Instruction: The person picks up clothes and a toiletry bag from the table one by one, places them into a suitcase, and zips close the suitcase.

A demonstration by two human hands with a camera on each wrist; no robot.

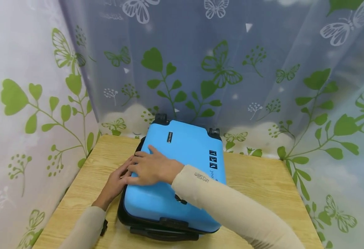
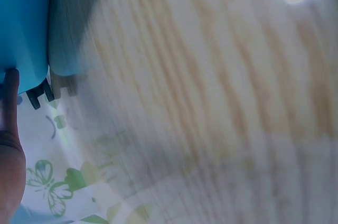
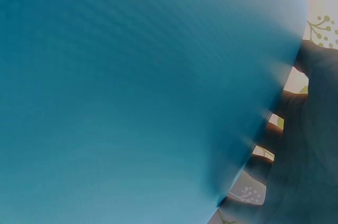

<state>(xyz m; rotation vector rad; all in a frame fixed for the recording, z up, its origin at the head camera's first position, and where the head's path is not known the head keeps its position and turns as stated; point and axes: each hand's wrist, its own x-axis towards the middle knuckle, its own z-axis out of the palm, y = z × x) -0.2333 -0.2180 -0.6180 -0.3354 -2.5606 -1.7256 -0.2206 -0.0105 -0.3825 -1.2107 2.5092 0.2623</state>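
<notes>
Bright, even daylight overhead; both wrist views blurred (too close), soft shadows.

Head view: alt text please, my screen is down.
A bright blue hard-shell suitcase lies flat on a light wooden table. The right hand rests flat on its lid; the left hand touches its left edge.

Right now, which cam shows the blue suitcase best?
Head view: the whole blue suitcase lies flat on the wooden table, wheels and handle visible. Left wrist catches only a blue corner and edge; right wrist fills with blurred blue shell.
</notes>
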